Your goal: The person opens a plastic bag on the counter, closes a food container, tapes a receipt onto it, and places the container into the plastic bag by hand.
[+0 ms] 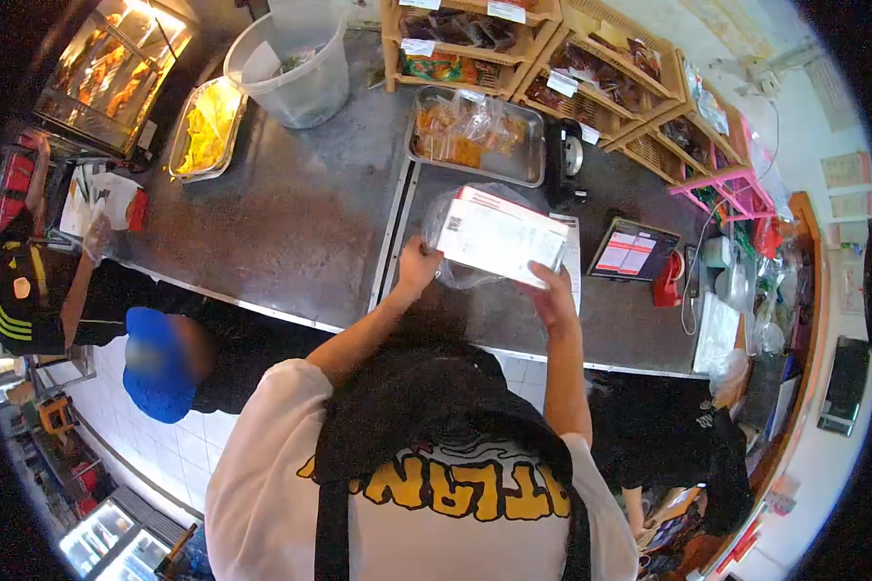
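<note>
In the head view, a flat white box (502,232) with red and black print is held tilted over the dark counter. My left hand (419,265) is closed at its left edge, where clear plastic (443,215) also shows around the box. At the lower right corner my right hand (552,289) grips the box, thumb lying on its top face. The fingers of both hands are partly hidden underneath. Under the right side of the box, a white sheet (571,254) lies on the counter.
Beyond the box stand a metal tray (528,174) of bagged food and a black device (564,160). A tablet (635,250) and red tape dispenser (669,281) are right. A clear tub (300,92) and yellow-filled tray (202,174) are left. Co-workers stand on both sides.
</note>
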Demonstrator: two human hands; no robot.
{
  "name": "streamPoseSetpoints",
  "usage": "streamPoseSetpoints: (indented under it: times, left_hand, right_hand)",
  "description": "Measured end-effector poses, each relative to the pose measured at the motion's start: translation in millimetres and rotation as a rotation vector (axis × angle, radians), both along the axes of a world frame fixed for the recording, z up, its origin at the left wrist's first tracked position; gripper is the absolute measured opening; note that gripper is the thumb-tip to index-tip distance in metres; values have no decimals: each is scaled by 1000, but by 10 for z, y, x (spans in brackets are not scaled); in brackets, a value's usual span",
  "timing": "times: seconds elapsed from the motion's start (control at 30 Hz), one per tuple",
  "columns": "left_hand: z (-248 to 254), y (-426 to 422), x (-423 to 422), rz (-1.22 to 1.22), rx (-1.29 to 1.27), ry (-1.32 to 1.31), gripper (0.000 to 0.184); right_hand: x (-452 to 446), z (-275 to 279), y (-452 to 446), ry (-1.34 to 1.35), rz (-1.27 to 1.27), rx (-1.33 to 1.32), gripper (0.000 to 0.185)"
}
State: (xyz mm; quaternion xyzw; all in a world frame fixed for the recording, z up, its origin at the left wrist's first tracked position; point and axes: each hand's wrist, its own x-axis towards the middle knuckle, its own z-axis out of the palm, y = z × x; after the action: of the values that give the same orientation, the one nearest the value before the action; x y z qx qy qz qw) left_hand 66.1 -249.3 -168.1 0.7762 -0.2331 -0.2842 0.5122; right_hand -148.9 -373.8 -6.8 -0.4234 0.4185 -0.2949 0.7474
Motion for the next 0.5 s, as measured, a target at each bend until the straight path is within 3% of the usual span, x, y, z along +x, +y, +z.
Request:
streamPoseSetpoints:
  times: [0.03,0.07,0.13,0.17,0.2,0.27,0.3,0.37,0.5]
  left_hand:
    - [445,47,22,71,61,36,26]
    - [432,80,79,83,62,31,26]
    - [410,134,192,162,-197,-3,25]
    - [865,184,221,122,-55,-42,26]
    - [785,206,255,139,-55,-41,26]
    - [700,238,311,73,-164,-453,28]
    - [664,248,302,82,-162,-450,28]
    - [874,276,251,97,-50,-144,30]
    - [792,323,293,104,-1,-73,31]
  right_hand:
    - [55,-22,-31,-4,7,6,56]
    - [111,-35,-92,103,48,27,59]
    - [215,-69,-142,213,113,40,62]
    - [254,-104,-141,265,107,61,63]
    - [284,-133,-142,319,100,83,64]
    - [385,-114,-108,307,89,82,63]
    - [435,-103,-104,291,63,83,62]
    - [509,-207,-137,275,81,98,61]
    - [779,-361,-152,273,112,122,57]
